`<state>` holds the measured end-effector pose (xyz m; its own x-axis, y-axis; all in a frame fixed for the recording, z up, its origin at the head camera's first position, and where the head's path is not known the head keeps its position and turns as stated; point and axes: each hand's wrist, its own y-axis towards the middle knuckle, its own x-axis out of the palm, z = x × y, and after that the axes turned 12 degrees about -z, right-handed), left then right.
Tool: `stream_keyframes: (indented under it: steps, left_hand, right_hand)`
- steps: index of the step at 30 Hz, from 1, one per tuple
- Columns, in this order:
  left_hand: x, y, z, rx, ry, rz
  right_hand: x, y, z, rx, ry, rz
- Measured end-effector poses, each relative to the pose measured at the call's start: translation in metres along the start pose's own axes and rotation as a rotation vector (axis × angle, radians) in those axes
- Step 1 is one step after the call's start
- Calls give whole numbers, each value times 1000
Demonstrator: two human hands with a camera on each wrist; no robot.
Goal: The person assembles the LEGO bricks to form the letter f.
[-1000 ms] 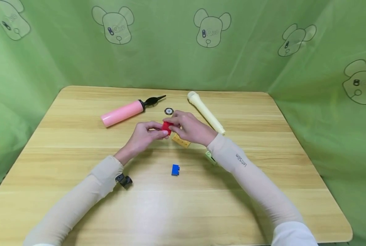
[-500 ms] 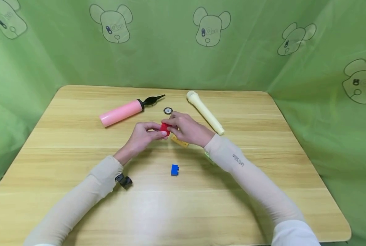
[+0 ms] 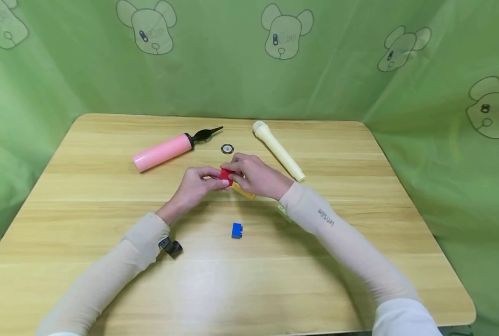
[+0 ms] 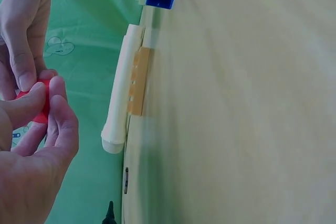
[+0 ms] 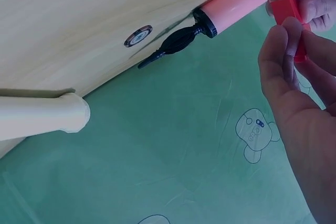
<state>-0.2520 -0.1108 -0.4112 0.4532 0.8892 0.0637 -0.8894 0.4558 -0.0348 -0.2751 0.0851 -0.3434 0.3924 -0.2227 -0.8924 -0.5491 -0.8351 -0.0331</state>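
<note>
Both hands meet above the table's middle on a small red toy building block [image 3: 226, 177]. My left hand [image 3: 195, 184] pinches it between thumb and fingers from the left. From the other side, my right hand [image 3: 255, 175] grips it with thumb and fingertips. In the right wrist view a red part [image 5: 300, 55] also shows below the right fingers; whether it is one block or two joined, I cannot tell. A yellow block [image 3: 244, 191] lies below the right hand, partly covered. Nearer me is a blue block [image 3: 236, 230]. A light green block [image 3: 284, 213] is partly hidden by the right forearm.
Toward the back left of the wooden table [image 3: 107, 280] lies a pink hand pump [image 3: 163, 153] with a black nozzle. A black-and-white round chip [image 3: 227, 149] is behind the hands. A cream toy microphone [image 3: 278, 150] lies back right. Green curtains [image 3: 216, 88] surround the table.
Both hands keep their hold on the red block, with hardly any finger movement. The table and its objects shift slightly up and left in the head view.
</note>
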Motion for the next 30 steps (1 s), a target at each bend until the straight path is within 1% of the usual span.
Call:
stream_keyframes:
  steps: [4, 7, 11, 15, 18, 22, 26, 30]
  left_hand:
    - [0, 1, -2, -3, -10, -23]
    - [-2, 3, -3, -12, 9, -48]
    - [-6, 4, -2, -24, 46, -90]
    - [-13, 3, -1, -42, 73, -148]
    - [-16, 1, -1, -49, 65, -191]
    - [-18, -1, -1, -35, 5, -236]
    - [-19, 0, -3, -35, -7, -243]
    - [-20, 0, -4, -49, 51, -223]
  right_hand:
    - [-4, 0, 3, 30, 31, -39]
    - [-8, 1, 6, 48, 59, -62]
    - [-11, 3, 8, 30, 79, -86]
    - [-11, 3, 11, 15, 90, -104]
    - [-10, 3, 13, 9, 87, -116]
    - [-10, 4, 14, 1, 69, -117]
    - [-10, 5, 14, 4, 50, -93]
    - [-11, 4, 16, 31, 32, -48]
